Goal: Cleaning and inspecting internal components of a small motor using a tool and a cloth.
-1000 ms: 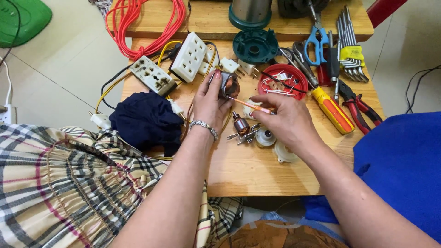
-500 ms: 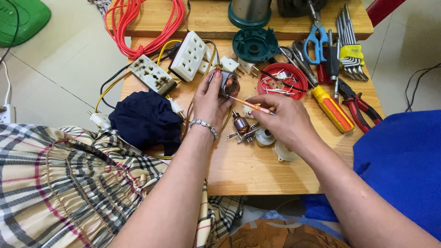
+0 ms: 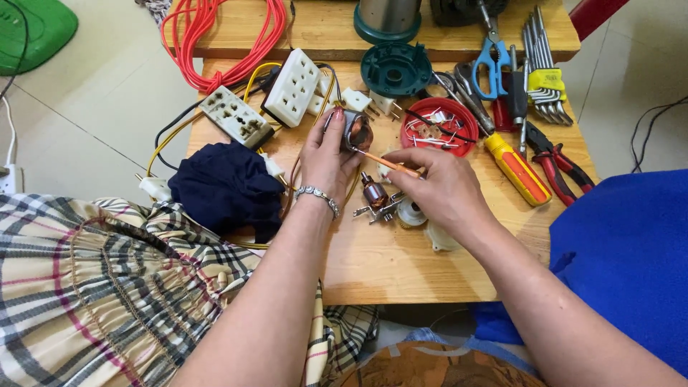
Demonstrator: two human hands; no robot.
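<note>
Both hands meet over the middle of the wooden tabletop (image 3: 401, 272). On the left hand (image 3: 326, 161), which wears a silver bracelet (image 3: 319, 197) at the wrist, the fingers are closed around a small motor coil (image 3: 354, 131) with copper windings, held tilted above the wood with its open side turned toward the other hand. In the right hand (image 3: 444, 188), the thumb and fingers are pinched on a thin orange screwdriver (image 3: 387, 163); its tip reaches up and left and touches the lower edge of the coil.

Just below the two hands, lying on the tabletop, are a small copper-wound rotor (image 3: 374, 192), some small metal bits beside it and a white round plastic part (image 3: 412, 211). Another white plastic piece (image 3: 438, 240) shows partly under the right wrist.

To the left of the left arm lies a dark blue cloth (image 3: 226, 186). Beyond it are two white socket strips (image 3: 269, 104) with yellow and black wires, and a coil of red cable (image 3: 215, 39) at the far left. A dark green round cap (image 3: 395, 69) sits behind the coil, near a red round lid (image 3: 438, 127) holding small screws and clips. Further right are a bigger orange-handled screwdriver (image 3: 517, 170), red-handled pliers (image 3: 555, 161), blue-handled scissors (image 3: 491, 61) and a set of hex keys (image 3: 546, 75) in a yellow holder. A checked skirt (image 3: 107, 287) fills the lower left, and blue fabric (image 3: 623, 258) the lower right.
</note>
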